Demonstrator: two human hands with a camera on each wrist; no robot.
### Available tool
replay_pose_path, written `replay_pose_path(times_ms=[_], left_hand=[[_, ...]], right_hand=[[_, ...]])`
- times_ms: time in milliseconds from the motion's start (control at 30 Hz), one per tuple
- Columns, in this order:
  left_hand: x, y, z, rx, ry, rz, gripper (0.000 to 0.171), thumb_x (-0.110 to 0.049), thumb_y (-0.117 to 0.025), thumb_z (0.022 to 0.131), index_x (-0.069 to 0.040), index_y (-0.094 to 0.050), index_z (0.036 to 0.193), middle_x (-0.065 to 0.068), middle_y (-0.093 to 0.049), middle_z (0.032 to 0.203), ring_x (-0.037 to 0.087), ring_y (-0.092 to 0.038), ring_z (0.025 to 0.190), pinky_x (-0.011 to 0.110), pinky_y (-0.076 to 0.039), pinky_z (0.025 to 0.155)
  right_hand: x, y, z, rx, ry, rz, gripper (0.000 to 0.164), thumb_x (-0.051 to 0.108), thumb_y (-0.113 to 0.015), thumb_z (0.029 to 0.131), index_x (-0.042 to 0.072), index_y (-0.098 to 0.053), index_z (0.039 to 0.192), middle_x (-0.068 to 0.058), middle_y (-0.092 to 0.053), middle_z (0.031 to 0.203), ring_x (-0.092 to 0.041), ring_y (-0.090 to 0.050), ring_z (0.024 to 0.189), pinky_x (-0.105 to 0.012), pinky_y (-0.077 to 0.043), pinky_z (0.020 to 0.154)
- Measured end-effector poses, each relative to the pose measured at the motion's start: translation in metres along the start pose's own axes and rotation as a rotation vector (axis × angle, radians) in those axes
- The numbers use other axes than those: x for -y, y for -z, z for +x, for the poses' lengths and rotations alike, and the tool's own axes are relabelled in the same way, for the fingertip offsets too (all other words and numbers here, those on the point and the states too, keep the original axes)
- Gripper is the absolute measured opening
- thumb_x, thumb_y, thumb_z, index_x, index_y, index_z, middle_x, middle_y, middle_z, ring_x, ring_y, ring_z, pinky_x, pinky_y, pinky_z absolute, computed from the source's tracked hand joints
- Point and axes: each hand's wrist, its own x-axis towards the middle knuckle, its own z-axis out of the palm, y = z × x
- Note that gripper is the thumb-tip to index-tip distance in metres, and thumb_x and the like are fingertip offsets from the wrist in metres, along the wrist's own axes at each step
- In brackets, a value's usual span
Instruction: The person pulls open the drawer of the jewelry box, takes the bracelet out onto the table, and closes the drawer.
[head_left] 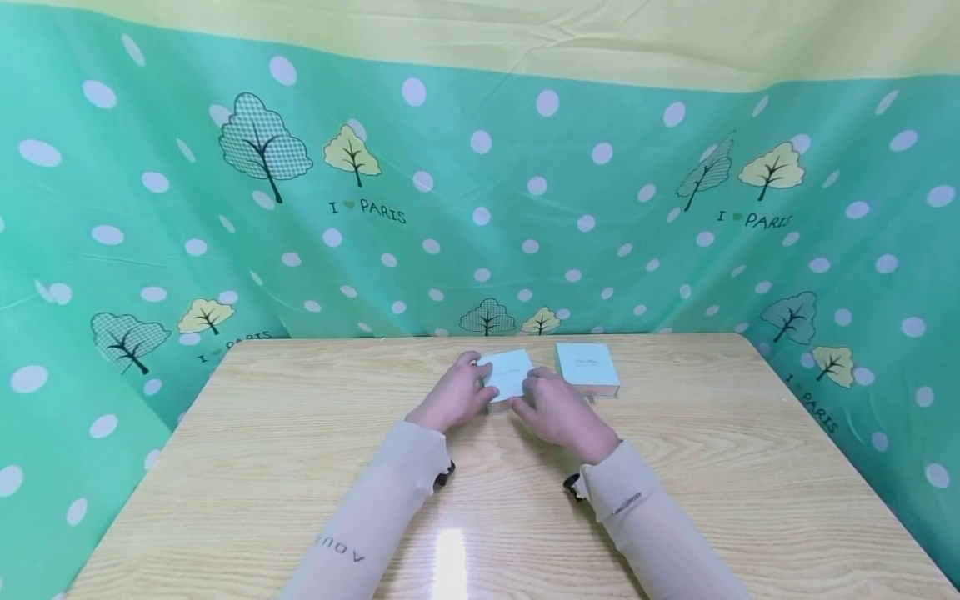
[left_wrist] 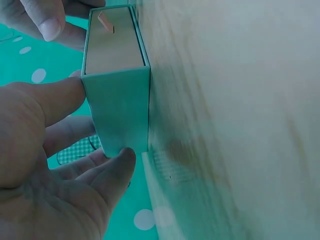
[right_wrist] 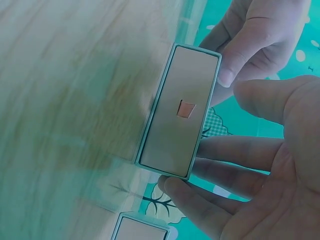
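Pale box [head_left: 507, 372] on a wooden table [head_left: 300, 433]; the left hand [head_left: 457, 390] grips its left end, the right hand [head_left: 561, 410] touches its right end, loose fingers [right_wrist: 240, 152] partly hidden; right of it, a 2nd box [head_left: 587, 365], cut off in the right-wrist view

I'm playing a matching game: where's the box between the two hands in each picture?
Head view: box below the middle, between left hand and right hand.
Left wrist view: box left of the middle, towards the top.
Right wrist view: box near the middle.
Shared landmark: spotted green cloth.
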Motion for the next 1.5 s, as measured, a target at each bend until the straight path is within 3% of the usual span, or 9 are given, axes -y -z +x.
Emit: replay_pose_path(times_ms=[367,1500], left_hand=[[-0.003,0.001,-0.012,-0.035,0.02,-0.019,0.051,-0.029,-0.059,0.095,0.0,-0.049,0.136,0.02,-0.034,0.148,0.034,-0.039,0.132,0.042,-0.034,0.108],[-0.001,-0.001,-0.021,-0.06,0.052,-0.037,0.053,-0.03,-0.061,0.094,0.0,-0.049,0.136,0.02,-0.033,0.148,0.035,-0.041,0.131,0.042,-0.034,0.107]], right_hand=[[0.002,-0.002,0.001,-0.005,0.033,-0.01,0.041,0.034,-0.061,0.094,-0.003,-0.066,0.111,-0.023,-0.056,0.126,-0.037,-0.055,0.115,-0.046,-0.045,0.097],[0.005,-0.004,0.0,0.008,0.081,-0.027,0.036,0.03,-0.062,0.093,-0.002,-0.067,0.108,-0.02,-0.059,0.123,-0.034,-0.056,0.114,-0.044,-0.046,0.096]])
